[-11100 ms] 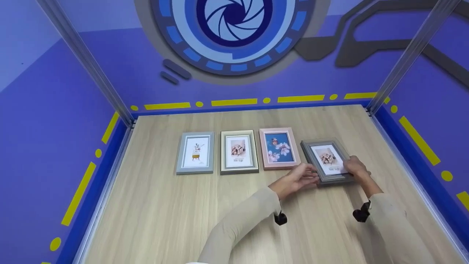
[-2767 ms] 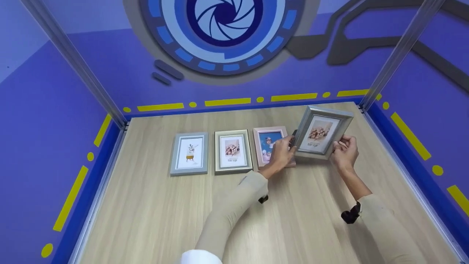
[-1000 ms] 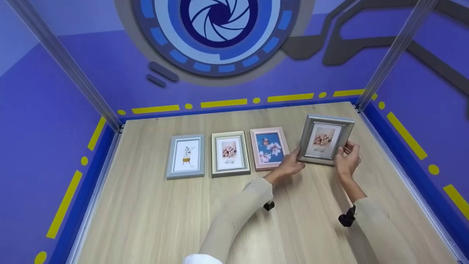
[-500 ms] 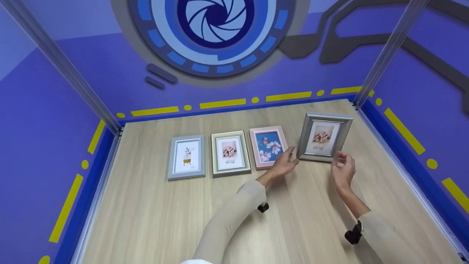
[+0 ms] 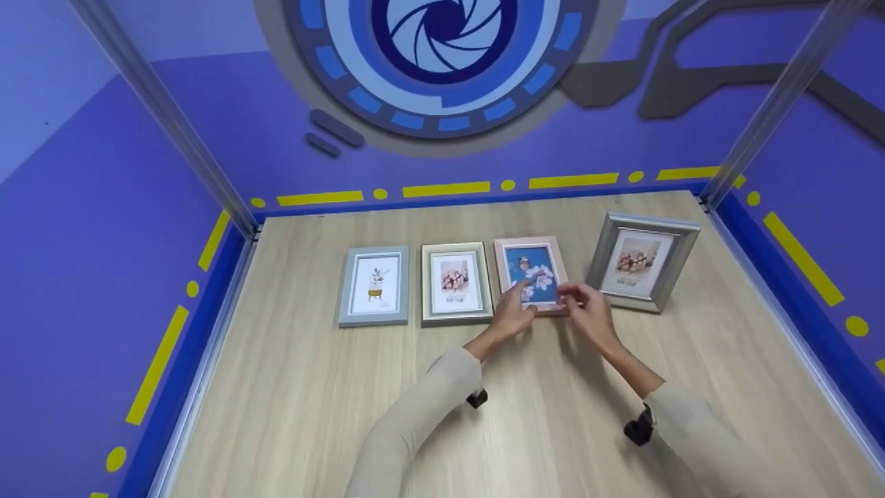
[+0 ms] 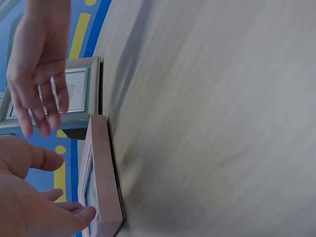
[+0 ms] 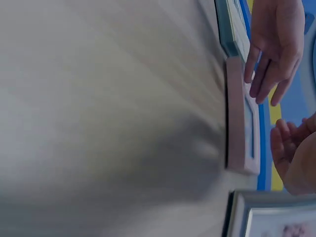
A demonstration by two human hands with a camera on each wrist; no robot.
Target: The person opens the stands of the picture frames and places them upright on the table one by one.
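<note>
In the head view, a pink photo frame (image 5: 561,266) with a blossom picture lies flat on the table. My left hand (image 5: 510,319) is over its lower left corner, fingers relaxed and holding nothing. At the lower right corner is my right hand (image 5: 593,318), its fingers loosely bent; in the right wrist view this hand (image 7: 296,158) looks apart from the pink frame (image 7: 236,116). Whether the left fingers touch the frame cannot be told. To the right a grey-brown photo frame (image 5: 632,303) with a bouquet picture stands upright, leaning slightly back, with neither hand on it.
A gold-rimmed photo frame (image 5: 456,320) and a light blue-grey one (image 5: 373,321) lie flat in a row left of the pink one. Blue-purple walls (image 5: 207,104) and metal posts (image 5: 788,97) bound the wooden table (image 5: 290,415).
The grey-brown frame went from lying flat, through being lifted and tilted in both hands, to standing upright. Both hands let go and moved left to the pink frame.
</note>
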